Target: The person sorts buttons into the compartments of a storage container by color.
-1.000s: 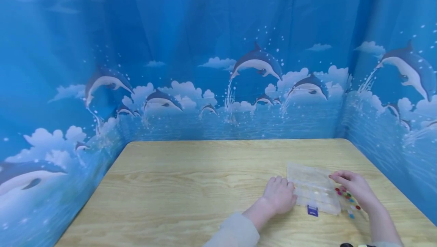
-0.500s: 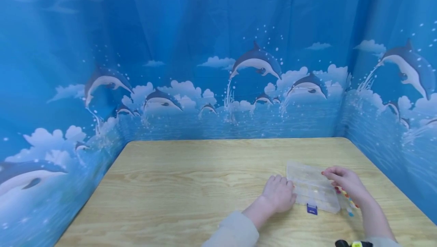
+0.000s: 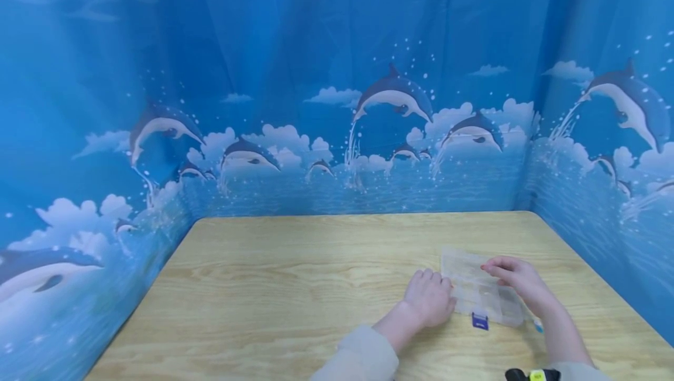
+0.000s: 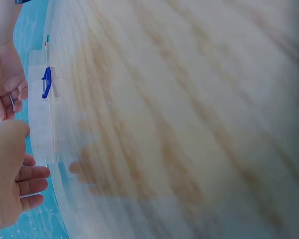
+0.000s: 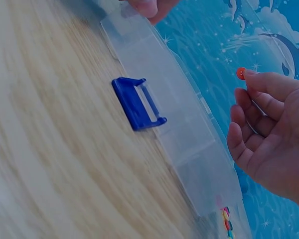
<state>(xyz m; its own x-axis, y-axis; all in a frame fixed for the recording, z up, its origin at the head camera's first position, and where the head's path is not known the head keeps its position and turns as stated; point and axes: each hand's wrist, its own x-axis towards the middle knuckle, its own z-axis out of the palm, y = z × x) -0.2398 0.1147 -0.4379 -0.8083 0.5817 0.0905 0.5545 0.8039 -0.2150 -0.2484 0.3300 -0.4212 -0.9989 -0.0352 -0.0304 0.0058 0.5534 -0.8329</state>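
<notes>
A clear plastic compartment box [image 3: 492, 299] lies open on the table, its lid [image 3: 463, 261] laid back. Its blue clasp [image 5: 137, 104] sticks out at the front. My left hand [image 3: 429, 299] holds the box's left end, thumb over it and fingers at the outer edge. An orange speck shows beside those fingertips in the head view. Above the lid, my right hand [image 3: 518, 281] pinches a small orange-red button [image 5: 241, 73] between thumb and forefinger, the other fingers loosely curled. Colourful loose buttons [image 5: 226, 219] lie by the box's right end, mostly hidden in the head view by the right wrist.
The wood-grain table [image 3: 295, 287] reaches back to a blue dolphin-print curtain [image 3: 326, 106], which also hangs along the left and right sides. A black device with a yellow-green label [image 3: 534, 375] sits at the right sleeve.
My right hand has moved left with the button, from the box's right edge to over the lid. The loose buttons have become mostly covered by the forearm. My left hand stays in place.
</notes>
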